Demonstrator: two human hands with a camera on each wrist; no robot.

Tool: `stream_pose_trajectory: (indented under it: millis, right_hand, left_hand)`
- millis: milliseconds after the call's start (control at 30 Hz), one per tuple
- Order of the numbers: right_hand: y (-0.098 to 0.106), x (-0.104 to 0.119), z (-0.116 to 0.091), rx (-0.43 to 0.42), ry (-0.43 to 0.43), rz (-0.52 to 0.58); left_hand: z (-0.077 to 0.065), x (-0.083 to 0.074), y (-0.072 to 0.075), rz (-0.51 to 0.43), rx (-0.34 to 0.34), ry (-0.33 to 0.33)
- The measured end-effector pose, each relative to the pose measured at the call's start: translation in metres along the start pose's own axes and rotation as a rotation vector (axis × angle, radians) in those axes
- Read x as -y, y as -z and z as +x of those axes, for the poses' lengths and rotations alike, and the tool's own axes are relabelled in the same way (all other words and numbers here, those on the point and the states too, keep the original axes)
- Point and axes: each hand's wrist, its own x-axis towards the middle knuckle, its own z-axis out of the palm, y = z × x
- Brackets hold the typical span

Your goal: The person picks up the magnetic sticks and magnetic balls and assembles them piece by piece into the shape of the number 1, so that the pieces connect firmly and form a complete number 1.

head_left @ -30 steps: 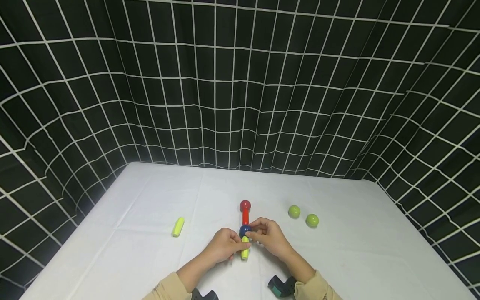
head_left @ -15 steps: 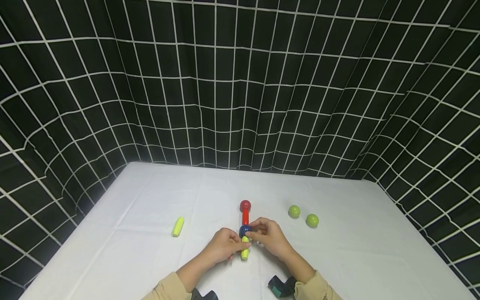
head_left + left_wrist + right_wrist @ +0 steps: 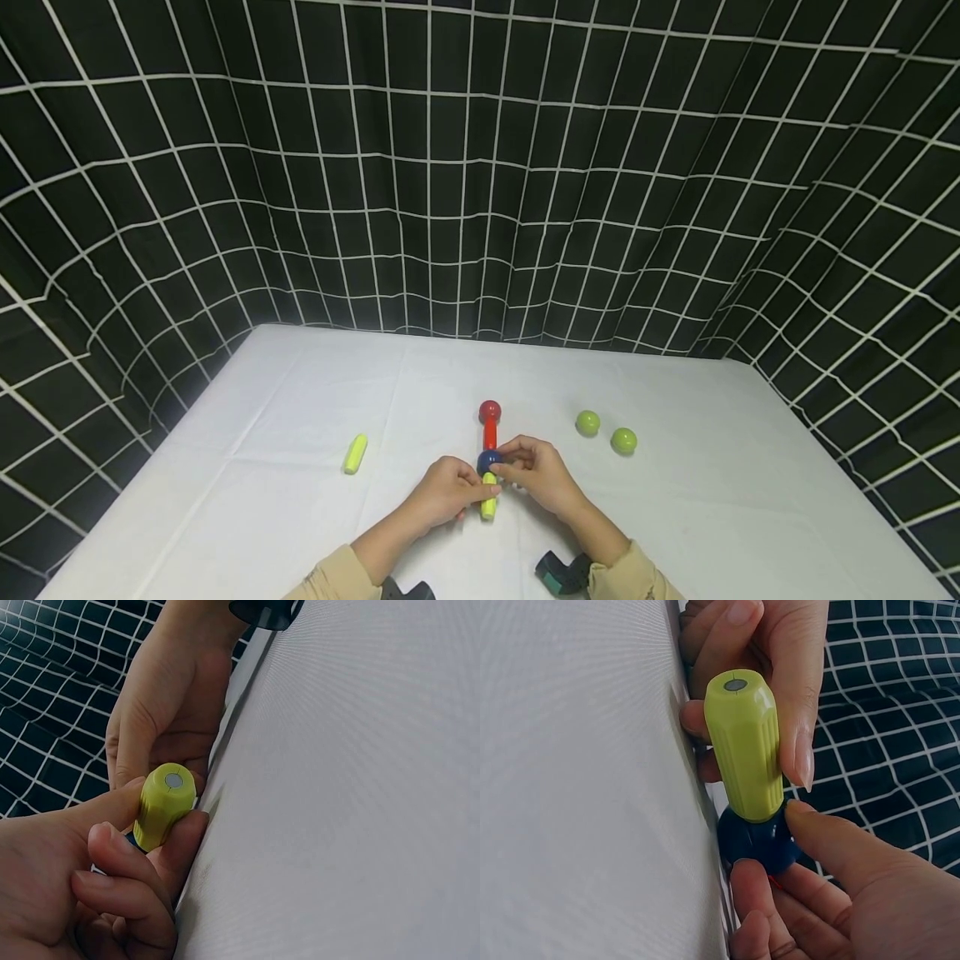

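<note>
My left hand point(image 3: 447, 493) pinches a yellow-green ribbed rod point(image 3: 744, 750) between thumb and fingers. A grey disc is set in the rod's near end, plain in both wrist views. The rod's far end meets a blue ball point(image 3: 754, 838), which my right hand point(image 3: 542, 473) grips from the right with thumb and fingertips. Beyond the blue ball, a red rod point(image 3: 490, 433) runs away from me to a red ball point(image 3: 490, 411), so the pieces form one straight line on the table. In the left wrist view the yellow-green rod mostly hides the blue ball.
A second yellow-green rod point(image 3: 356, 454) lies on the white tablecloth point(image 3: 247, 500) to the left. Two green balls point(image 3: 588, 422) sit to the right, beyond my right hand. Black curtains with a white grid point(image 3: 480, 167) stand around the back and sides.
</note>
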Motion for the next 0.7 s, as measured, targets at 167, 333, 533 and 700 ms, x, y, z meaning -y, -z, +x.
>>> stream_pose_trajectory:
  millis: [167,333,533,700]
  right_hand:
    - [0.004,0.001,-0.001,0.0,0.001,-0.016]
    - [0.016,-0.011,0.003,-0.077,-0.003,-0.028]
    - [0.039,-0.013,0.003,-0.141,0.016,-0.071]
    - [0.057,-0.013,0.003,-0.197,-0.002,-0.1]
  left_hand:
    - [-0.001,-0.001,0.0,0.012,-0.004,0.003]
    - [-0.001,-0.001,-0.001,0.005,-0.013,0.022]
    - [-0.001,-0.001,-0.001,0.003,-0.022,0.028]
    - [-0.002,-0.001,0.0,0.001,-0.025,0.027]
